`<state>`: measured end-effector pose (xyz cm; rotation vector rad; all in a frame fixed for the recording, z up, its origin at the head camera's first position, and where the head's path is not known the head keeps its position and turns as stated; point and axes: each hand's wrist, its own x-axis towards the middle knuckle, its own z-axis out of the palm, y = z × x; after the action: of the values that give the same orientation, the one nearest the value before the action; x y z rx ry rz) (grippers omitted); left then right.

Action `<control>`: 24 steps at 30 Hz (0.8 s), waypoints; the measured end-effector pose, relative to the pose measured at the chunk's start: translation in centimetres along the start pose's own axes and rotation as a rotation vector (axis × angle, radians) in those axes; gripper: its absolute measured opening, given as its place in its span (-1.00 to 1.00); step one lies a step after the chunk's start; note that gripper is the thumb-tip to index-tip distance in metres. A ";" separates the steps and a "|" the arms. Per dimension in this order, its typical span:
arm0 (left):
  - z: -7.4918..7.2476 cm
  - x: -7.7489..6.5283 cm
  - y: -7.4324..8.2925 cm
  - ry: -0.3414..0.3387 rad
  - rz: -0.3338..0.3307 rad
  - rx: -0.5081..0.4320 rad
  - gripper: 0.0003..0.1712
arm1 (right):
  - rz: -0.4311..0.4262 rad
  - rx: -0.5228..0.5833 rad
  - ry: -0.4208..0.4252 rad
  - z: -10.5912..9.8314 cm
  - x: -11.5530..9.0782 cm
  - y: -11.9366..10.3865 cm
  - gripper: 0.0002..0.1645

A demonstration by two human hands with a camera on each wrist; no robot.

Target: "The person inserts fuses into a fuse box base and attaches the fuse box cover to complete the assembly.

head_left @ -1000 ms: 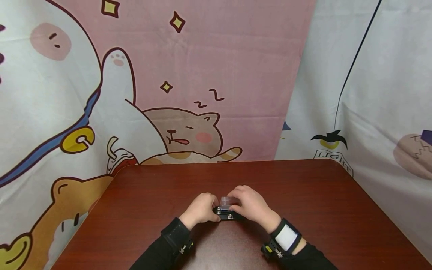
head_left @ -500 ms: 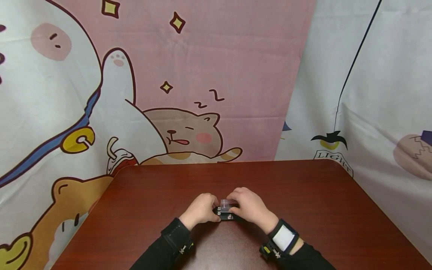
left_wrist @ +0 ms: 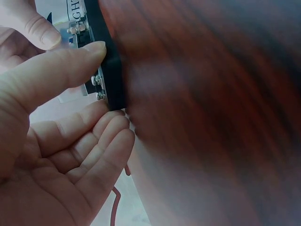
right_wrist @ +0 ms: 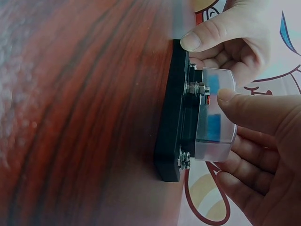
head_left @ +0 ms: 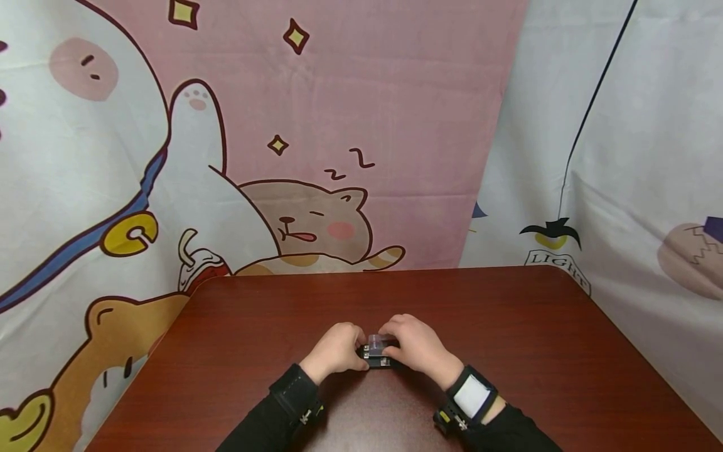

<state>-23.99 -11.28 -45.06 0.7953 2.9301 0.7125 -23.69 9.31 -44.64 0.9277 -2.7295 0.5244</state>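
Note:
A small black electrical base with metal screw terminals stands on the brown table. Over its middle is a clear plastic cover, with blue patches showing through. My left hand grips the base's left end, thumb on the near side and fingertips round the far side. My right hand pinches the clear cover between thumb and fingers. In the left wrist view, the left thumb presses the base beside the screws. The right hand hides the base's right end in the head view.
The wooden table reaches out to both sides and behind the hands. A printed cartoon cloth hangs beyond its far edge. Both wrists wear black straps with small devices.
My right hand has come down slightly with the clear cover, which now sits lower against the base. The left hand has stayed in place on the base.

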 end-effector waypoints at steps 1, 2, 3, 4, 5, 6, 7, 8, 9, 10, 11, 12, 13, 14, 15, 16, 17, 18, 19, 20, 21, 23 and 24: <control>0.0 0.0 0.0 0.001 0.002 -0.001 -0.61 | 0.000 0.000 0.000 0.0 0.0 0.0 -0.70; 0.0 0.0 0.0 0.002 0.003 -0.001 -0.61 | 0.000 0.000 0.000 0.0 0.0 0.0 -0.70; 0.0 0.0 0.0 0.002 0.003 -0.002 -0.61 | 0.001 0.001 0.000 0.0 0.0 0.0 -0.70; 0.0 0.0 0.0 0.002 0.004 -0.003 -0.61 | 0.001 0.003 0.001 0.0 0.0 0.0 -0.71; 0.0 0.0 0.0 0.002 0.005 -0.003 -0.61 | 0.000 0.004 0.002 0.0 0.0 0.0 -0.71; 0.0 0.0 0.0 0.001 0.004 -0.003 -0.61 | 0.000 0.005 0.003 0.0 0.0 0.0 -0.71; 0.0 0.0 0.0 0.001 0.003 -0.004 -0.61 | -0.001 0.006 0.004 0.0 0.0 0.0 -0.71; 0.0 0.0 -0.1 0.000 0.002 -0.005 -0.61 | -0.001 0.007 0.005 0.0 0.0 0.0 -0.71; 0.0 0.1 -0.1 -0.001 0.002 -0.005 -0.61 | -0.001 0.008 0.005 0.0 0.0 0.0 -0.71; 0.0 0.1 0.0 -0.002 0.001 -0.005 -0.61 | -0.001 0.008 0.005 0.0 0.0 0.0 -0.71; 0.0 0.1 0.0 -0.002 0.000 -0.006 -0.61 | 0.000 0.008 0.004 0.0 0.0 0.0 -0.71; 0.0 0.1 0.0 -0.003 -0.001 -0.006 -0.61 | 0.000 0.008 0.004 0.0 0.0 0.0 -0.71; 0.0 0.1 0.0 -0.003 -0.002 -0.006 -0.61 | 0.001 0.007 0.003 0.0 0.0 0.0 -0.71; 0.0 0.1 0.0 -0.004 -0.003 -0.006 -0.61 | 0.001 0.006 0.003 0.0 0.0 0.0 -0.71; 0.0 0.1 0.0 -0.005 -0.004 -0.007 -0.61 | 0.001 0.005 0.003 0.0 0.0 0.0 -0.71; 0.0 0.1 0.0 -0.005 -0.005 -0.008 -0.61 | 0.001 0.005 0.004 0.0 0.0 0.1 -0.71; 0.0 0.1 0.0 -0.006 -0.006 -0.009 -0.61 | 0.001 0.005 0.004 0.0 0.0 0.1 -0.71; 0.0 0.1 0.0 -0.007 -0.007 -0.010 -0.61 | 0.002 0.006 0.004 0.1 0.0 0.1 -0.71; 0.0 0.1 0.0 -0.007 -0.006 -0.010 -0.61 | 0.002 0.008 0.003 0.1 0.0 0.1 -0.71; 0.0 0.1 0.1 -0.008 -0.006 -0.012 -0.61 | 0.003 0.011 0.002 0.1 0.0 0.1 -0.72; 0.0 0.1 0.1 -0.007 -0.005 -0.011 -0.61 | 0.003 0.014 0.001 0.1 0.0 0.1 -0.72; -0.1 0.0 0.1 -0.007 -0.004 -0.011 -0.61 | 0.003 0.021 -0.002 0.1 0.0 0.1 -0.72; -0.1 0.0 0.1 -0.006 -0.004 -0.011 -0.61 | 0.002 0.023 -0.002 0.2 0.0 0.1 -0.72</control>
<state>-23.99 -11.23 -44.96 0.7890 2.9191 0.7238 -23.77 9.37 -44.82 0.9321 -2.7318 0.5568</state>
